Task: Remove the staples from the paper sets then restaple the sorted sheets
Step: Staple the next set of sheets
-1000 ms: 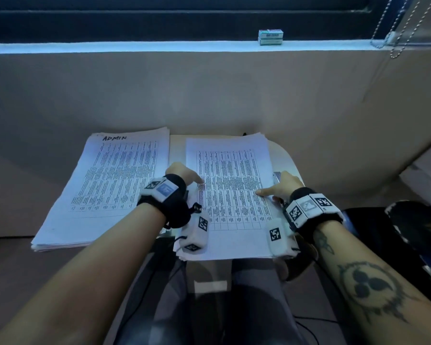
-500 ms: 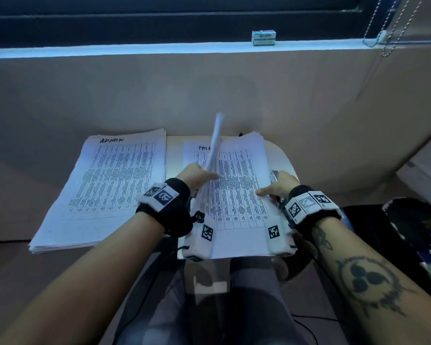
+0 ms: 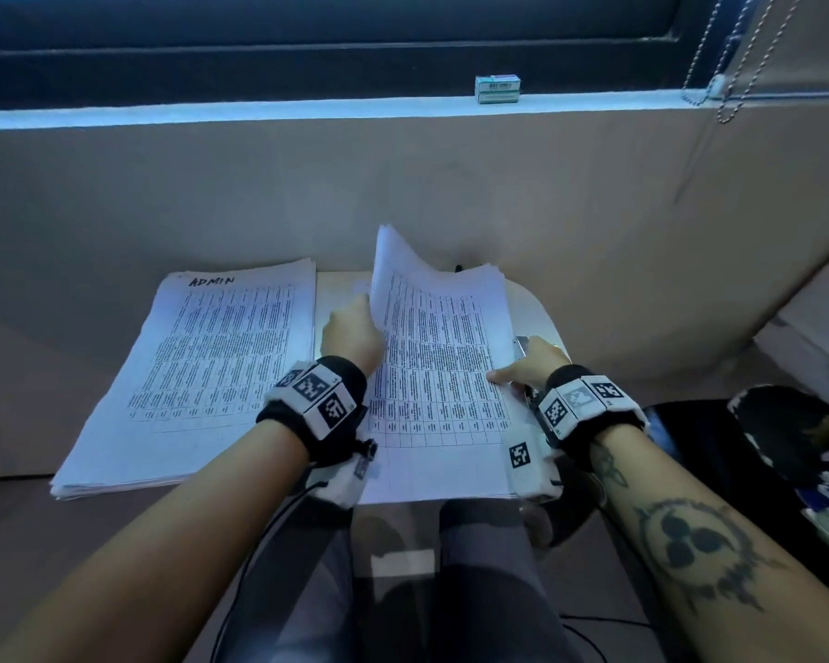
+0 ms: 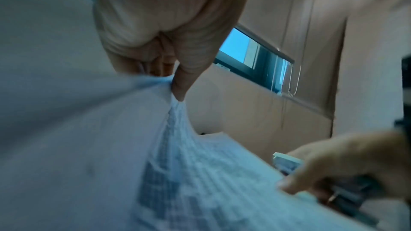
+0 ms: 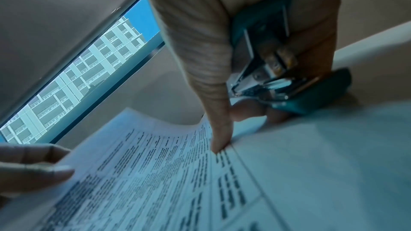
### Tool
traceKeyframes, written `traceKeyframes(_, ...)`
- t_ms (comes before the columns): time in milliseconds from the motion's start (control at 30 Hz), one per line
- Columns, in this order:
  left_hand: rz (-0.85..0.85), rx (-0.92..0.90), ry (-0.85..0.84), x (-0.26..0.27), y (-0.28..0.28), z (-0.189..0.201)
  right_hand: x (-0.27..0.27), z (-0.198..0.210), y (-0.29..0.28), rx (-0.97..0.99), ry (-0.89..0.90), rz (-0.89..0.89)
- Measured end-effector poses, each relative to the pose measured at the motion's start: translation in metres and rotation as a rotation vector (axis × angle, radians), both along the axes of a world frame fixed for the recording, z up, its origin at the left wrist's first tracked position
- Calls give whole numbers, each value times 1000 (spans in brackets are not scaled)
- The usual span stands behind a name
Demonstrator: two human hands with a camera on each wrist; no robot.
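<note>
Left hand [image 3: 350, 327] pinching the left edge of the top sheet [image 3: 403, 265] of the right-hand paper stack [image 3: 441, 390], thumb against fingers, sheet peeled up and curling toward the wall. Right hand [image 3: 530, 363] wrapped round a teal stapler [image 5: 262, 29], index finger [image 5: 219, 129] stretched out, pressing down on the stack's right edge. Stapler tucked in the palm, jaws not on any paper.

Judged step: sorting — lifting one sheet off to move across to the "ADMIN" stack [image 3: 202, 370] lying just left, flat on the worktop [image 3: 532, 303].

Doing it well:
- Keep the grip light and on one sheet only; fan check at the corner before pulling, since the sheet below could drag along.
- Keep index-finger pressure on the right edge until the lifted sheet clears, else stack shifts.
- Carry the sheet low and flat, square to the ADMIN stack edges before release.

Edges and room:
- Right stack overhangs the worktop's near edge above the lap; ADMIN stack also overhangs at left and near side. Sideways push risks a slide-off.
- Narrow bare strip between the two stacks; wall close behind. Free space mostly above and toward the body.
- Small box [image 3: 497, 89] on the window ledge, well apart, no obstacle.
</note>
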State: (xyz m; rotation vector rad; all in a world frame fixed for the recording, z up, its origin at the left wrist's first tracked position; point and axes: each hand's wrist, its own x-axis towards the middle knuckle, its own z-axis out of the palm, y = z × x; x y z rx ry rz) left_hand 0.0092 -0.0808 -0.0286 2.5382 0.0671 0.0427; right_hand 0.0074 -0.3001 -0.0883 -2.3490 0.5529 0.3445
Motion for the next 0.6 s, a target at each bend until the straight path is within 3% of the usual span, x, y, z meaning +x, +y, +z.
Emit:
traceKeyframes(100,-66,177,69,4,4,-15,2,-2,0,-15,4,2)
traceKeyframes(200,-44,169,119,8,3,-29,2,-2,0,-13,6,-9)
traceKeyframes(367,88,-61,157,18,7,-36,3,-3,0,-23,12,4)
traceKeyframes(533,249,-495,334,30,18,-30,3,-3,-1,-10,13,-13)
traceKeyframes(600,269,-537,370,34,20,-26,2,-2,-1,-3,6,-26)
